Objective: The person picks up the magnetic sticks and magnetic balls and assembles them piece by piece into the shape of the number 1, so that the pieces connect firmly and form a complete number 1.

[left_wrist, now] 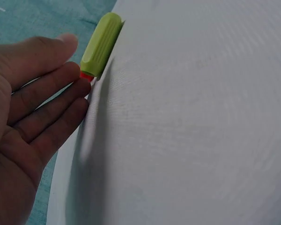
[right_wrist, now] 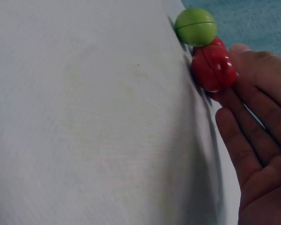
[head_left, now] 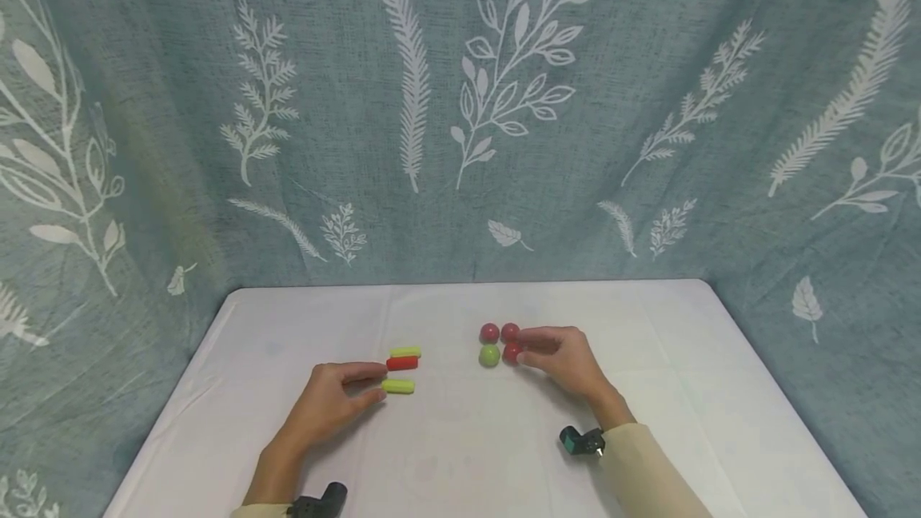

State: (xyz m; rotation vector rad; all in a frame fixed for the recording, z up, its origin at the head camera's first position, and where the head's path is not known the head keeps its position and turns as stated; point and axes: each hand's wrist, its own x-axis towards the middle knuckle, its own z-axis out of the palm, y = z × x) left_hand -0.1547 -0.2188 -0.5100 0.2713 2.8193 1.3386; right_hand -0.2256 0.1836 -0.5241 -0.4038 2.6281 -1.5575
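Observation:
My left hand (head_left: 329, 402) lies beside three short sticks on the white table. Its fingers reach the end of the red stick (head_left: 402, 363), while the thumb tip is right at the near yellow-green stick (head_left: 399, 387). Behind the red one lies another yellow-green stick (head_left: 406, 352). In the left wrist view the ribbed green stick (left_wrist: 102, 44) overlaps the red one, just past extended fingers. My right hand (head_left: 568, 362) is at a cluster of balls, fingers at the back right red ball (head_left: 510, 332), thumb at the front right red ball (head_left: 512, 353). A red ball (head_left: 489, 332) and a green ball (head_left: 489, 356) sit left of these.
A white cloth covers the table (head_left: 460, 454). Behind and at both sides hangs a blue-green curtain (head_left: 446, 238) with white leaf prints. Black wrist devices sit on both arms, the right one (head_left: 581, 440) close over the table.

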